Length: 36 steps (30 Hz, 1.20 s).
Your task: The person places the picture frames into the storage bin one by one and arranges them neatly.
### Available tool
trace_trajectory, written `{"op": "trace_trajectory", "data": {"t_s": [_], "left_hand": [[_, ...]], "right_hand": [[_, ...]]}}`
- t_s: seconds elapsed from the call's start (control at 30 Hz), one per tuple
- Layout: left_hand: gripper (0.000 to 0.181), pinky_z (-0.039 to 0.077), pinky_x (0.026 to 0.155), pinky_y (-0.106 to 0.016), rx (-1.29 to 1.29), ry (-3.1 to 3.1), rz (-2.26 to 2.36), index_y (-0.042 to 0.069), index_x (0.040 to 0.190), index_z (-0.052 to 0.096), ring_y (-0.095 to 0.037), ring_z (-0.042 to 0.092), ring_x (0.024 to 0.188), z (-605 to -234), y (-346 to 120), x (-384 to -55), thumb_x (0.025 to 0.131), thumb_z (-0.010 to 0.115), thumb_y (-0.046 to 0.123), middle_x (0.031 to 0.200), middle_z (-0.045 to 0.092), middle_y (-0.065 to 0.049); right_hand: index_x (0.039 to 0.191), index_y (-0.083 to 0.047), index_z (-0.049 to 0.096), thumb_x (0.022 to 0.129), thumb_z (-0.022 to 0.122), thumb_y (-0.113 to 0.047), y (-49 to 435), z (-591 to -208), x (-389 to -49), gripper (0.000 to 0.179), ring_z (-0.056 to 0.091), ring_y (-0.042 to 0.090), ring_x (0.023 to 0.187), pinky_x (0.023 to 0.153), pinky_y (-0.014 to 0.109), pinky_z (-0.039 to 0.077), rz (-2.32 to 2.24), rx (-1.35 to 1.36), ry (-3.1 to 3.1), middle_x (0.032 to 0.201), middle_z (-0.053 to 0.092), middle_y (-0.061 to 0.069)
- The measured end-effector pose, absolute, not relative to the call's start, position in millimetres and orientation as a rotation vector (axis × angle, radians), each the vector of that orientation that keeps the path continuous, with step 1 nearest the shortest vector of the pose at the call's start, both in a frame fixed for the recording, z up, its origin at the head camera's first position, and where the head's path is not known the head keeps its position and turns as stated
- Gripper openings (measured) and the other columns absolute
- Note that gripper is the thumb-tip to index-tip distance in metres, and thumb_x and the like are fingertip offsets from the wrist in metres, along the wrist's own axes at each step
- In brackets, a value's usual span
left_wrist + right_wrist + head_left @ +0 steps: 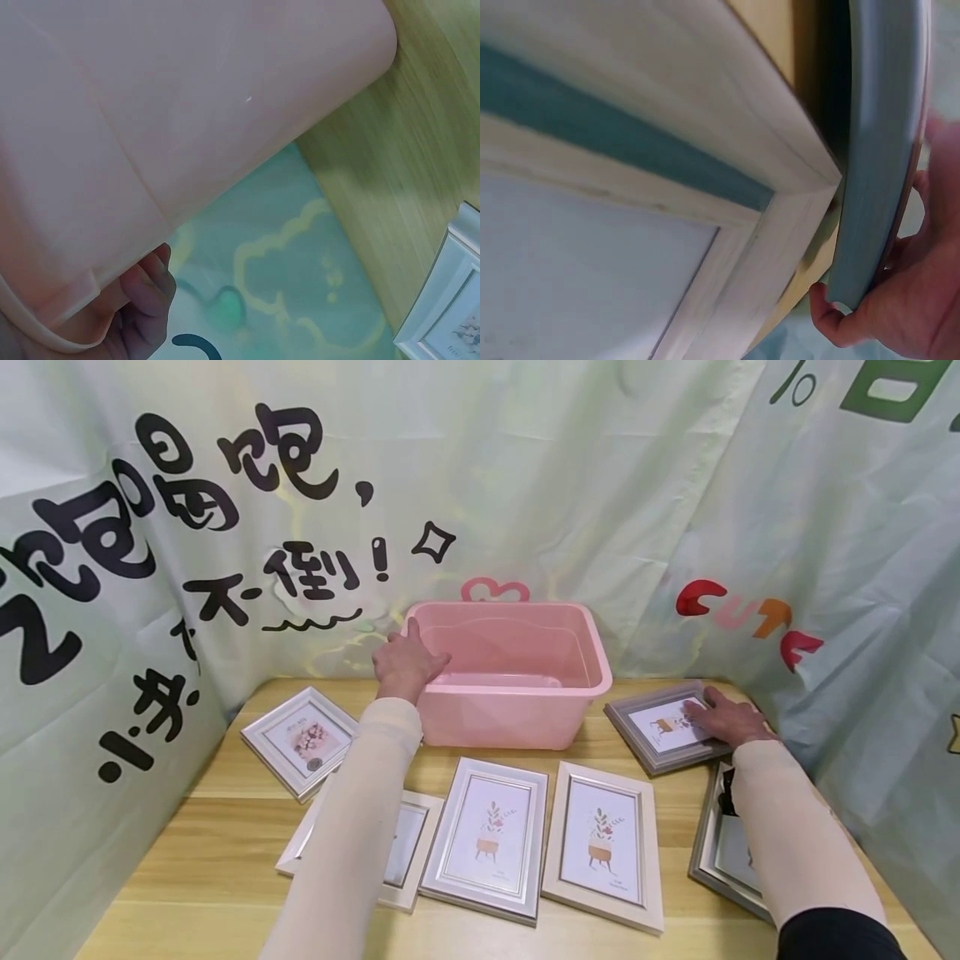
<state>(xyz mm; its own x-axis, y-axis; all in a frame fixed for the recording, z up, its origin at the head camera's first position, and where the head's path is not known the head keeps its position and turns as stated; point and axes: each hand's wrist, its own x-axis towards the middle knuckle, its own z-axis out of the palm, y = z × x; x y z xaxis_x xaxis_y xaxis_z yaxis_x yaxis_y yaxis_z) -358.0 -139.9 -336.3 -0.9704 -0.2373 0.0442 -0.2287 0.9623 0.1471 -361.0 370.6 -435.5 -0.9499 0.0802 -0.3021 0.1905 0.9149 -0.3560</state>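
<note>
A pink plastic bin (498, 718) stands on the table against the cloth backdrop. My left hand (405, 668) grips its left rim; in the left wrist view, curled fingers (146, 296) hook under the lip. At the right, my right hand (729, 718) holds the far right side of a grey-brown picture frame (660, 727) with a plant-pot print. The right wrist view shows this frame edge-on (877, 150), with fingers (840, 326) curled round its edge. Below it lies another picture frame (723, 852), partly hidden by my right forearm.
Along the front lie a silver-white picture frame (491, 843) and a cream one (602, 852). Another cream frame (408, 852) is partly covered by my left forearm. A white frame (300, 742) with a flower print lies left of the bin. Cloth (570, 485) encloses the table's back and sides.
</note>
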Motion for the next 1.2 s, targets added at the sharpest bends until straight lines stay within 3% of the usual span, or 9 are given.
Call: {"op": "trace_trajectory", "data": {"t_s": [0.07,0.17,0.53,0.93,1.2], "left_hand": [[0.096,0.049,0.072,-0.041,0.354,-3.055,-0.216,0.016,0.154,0.014,-0.035,0.065,0.084,-336,-140,-357,0.084,0.05,0.071,0.122,0.053,-0.024],[0.097,0.049,0.07,-0.04,0.349,-3.057,-0.209,0.016,0.154,0.013,-0.033,0.064,0.08,-335,-141,-357,0.083,0.049,0.072,0.122,0.053,-0.024],[0.097,0.049,0.071,-0.04,0.358,-3.056,-0.204,0.016,0.154,0.012,-0.034,0.064,0.081,-333,-144,-357,0.084,0.048,0.072,0.123,0.051,-0.024],[0.097,0.049,0.077,-0.043,0.34,-3.047,-0.235,0.015,0.154,0.013,-0.037,0.064,0.086,-334,-142,-357,0.084,0.049,0.071,0.125,0.051,-0.025],[0.096,0.05,0.077,-0.043,0.331,-3.059,-0.227,0.014,0.154,0.013,-0.036,0.064,0.087,-336,-141,-357,0.084,0.049,0.07,0.126,0.05,-0.026]], "right_hand": [[0.154,-0.008,0.002,0.084,0.037,-0.079,370,-435,-360,0.106,0.017,0.065,0.12,0.096,0.077,0.022,-0.55,0.19,2.798,0.142,0.011,0.045],[0.154,-0.007,0.005,0.077,0.046,-0.082,368,-434,-359,0.115,0.018,0.065,0.121,0.096,0.077,0.024,-0.514,0.154,2.827,0.143,0.012,0.045],[0.155,-0.009,0.008,0.075,0.065,-0.069,360,-429,-363,0.115,0.028,0.058,0.117,0.102,0.073,0.025,-0.539,0.053,3.0,0.144,0.022,0.04],[0.156,-0.014,0.008,0.075,0.064,-0.071,354,-422,-358,0.113,0.021,0.063,0.116,0.091,0.082,0.025,-0.416,0.151,3.056,0.139,0.021,0.042],[0.156,-0.02,0.006,0.073,0.068,-0.067,352,-420,-355,0.114,0.022,0.059,0.114,0.09,0.082,0.024,-0.443,0.159,3.069,0.137,0.023,0.039]]}}
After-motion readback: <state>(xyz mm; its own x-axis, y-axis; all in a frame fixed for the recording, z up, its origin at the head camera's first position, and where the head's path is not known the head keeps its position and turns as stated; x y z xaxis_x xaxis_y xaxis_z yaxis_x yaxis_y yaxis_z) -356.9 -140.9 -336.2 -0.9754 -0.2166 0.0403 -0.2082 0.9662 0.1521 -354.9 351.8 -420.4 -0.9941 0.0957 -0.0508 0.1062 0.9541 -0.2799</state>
